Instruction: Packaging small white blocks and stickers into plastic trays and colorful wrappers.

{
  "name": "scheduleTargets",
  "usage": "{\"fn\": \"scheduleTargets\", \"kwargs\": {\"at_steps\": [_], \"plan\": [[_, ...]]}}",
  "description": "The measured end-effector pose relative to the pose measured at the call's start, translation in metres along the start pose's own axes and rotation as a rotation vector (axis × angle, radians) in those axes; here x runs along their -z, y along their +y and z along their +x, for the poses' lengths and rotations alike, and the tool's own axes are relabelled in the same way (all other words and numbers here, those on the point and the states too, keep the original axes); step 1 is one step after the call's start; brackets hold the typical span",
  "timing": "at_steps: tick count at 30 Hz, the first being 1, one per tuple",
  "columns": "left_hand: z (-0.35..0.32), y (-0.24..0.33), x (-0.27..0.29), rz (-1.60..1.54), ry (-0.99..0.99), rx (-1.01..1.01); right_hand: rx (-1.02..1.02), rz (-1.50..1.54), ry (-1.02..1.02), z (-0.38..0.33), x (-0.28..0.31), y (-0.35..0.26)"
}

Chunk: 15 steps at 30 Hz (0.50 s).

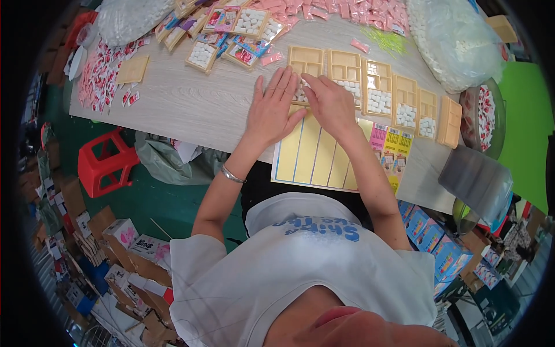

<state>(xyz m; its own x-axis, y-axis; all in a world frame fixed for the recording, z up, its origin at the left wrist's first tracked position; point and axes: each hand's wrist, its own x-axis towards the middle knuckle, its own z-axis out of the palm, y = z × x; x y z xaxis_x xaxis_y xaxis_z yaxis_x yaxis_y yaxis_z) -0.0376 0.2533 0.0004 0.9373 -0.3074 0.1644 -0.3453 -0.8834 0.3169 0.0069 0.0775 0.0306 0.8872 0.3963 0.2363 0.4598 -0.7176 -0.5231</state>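
A row of tan plastic compartment trays (pixel 378 68) runs along the table in front of me, with small white pieces in their near, larger compartments. My left hand (pixel 272 107) lies with its fingers stretched out at the left edge of the leftmost tray (pixel 306 53). Over the near part of that same tray, my right hand (pixel 330 104) is bent, its fingers curled together toward the white pieces (pixel 302 91). What its fingertips hold, if anything, is hidden. Below both hands, a yellow printed card sheet (pixel 309 153) lies at the table's near edge.
Filled packs (pixel 250 23) pile up at the back left, beside small red-and-white sachets (pixel 110 69). Pink packets (pixel 370 11) and green sticks (pixel 386 41) lie at the back. A large bag of white pieces (pixel 457 43) stands right, near a bowl (pixel 498 118). A red stool (pixel 107 162) stands left.
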Motion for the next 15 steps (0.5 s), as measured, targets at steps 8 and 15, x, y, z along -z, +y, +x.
{"fn": "scheduleTargets", "kwargs": {"at_steps": [8, 15], "plan": [[0.0, 0.0, 0.001, 0.0, 0.019, 0.008, -0.041, -0.051, 0.068, -0.003, -0.003, 0.005], [0.0, 0.0, 0.002, 0.006, 0.024, -0.002, -0.004, 0.011, 0.159, -0.002, 0.003, 0.005]]}}
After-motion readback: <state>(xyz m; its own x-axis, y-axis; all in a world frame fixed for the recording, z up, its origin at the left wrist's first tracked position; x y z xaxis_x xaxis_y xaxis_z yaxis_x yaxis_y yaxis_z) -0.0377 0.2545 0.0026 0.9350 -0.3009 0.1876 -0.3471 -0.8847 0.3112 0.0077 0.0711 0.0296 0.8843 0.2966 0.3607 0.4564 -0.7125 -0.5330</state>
